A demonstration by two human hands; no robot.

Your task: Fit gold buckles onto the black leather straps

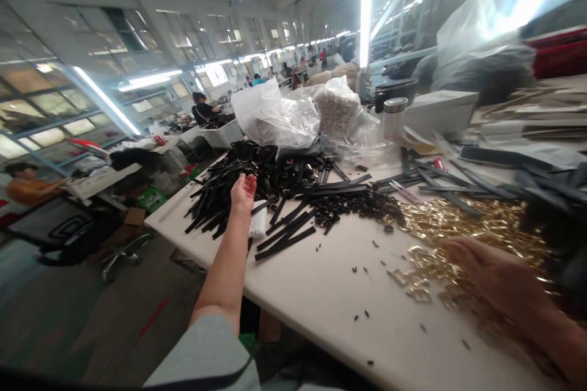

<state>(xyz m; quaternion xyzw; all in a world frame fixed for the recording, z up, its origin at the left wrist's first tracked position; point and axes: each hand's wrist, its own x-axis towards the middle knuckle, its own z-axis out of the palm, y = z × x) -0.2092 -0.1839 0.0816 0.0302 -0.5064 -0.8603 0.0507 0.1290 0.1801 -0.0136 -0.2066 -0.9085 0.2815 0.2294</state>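
My left hand [244,193] reaches out over the edge of a pile of black straps [215,189], some with gold buckles on them. Its fingers are loosely curled and slightly apart, and I see nothing held in them. Close by its wrist lies a small white object [258,221], partly hidden by my arm. At the right, my right hand [493,275] is over a heap of gold metal buckles [463,220]. Motion smears its fingers, so whether they grip a buckle is unclear. Small black loops [348,208] lie heaped between the two hands.
The white table [321,293] carries loose black bits and flat black strips [287,241]. Behind stand clear plastic bags [339,110], a lidded jar [395,116] and a white box [440,113]. A co-worker [204,111] sits beyond; another person [30,192] is at the far left.
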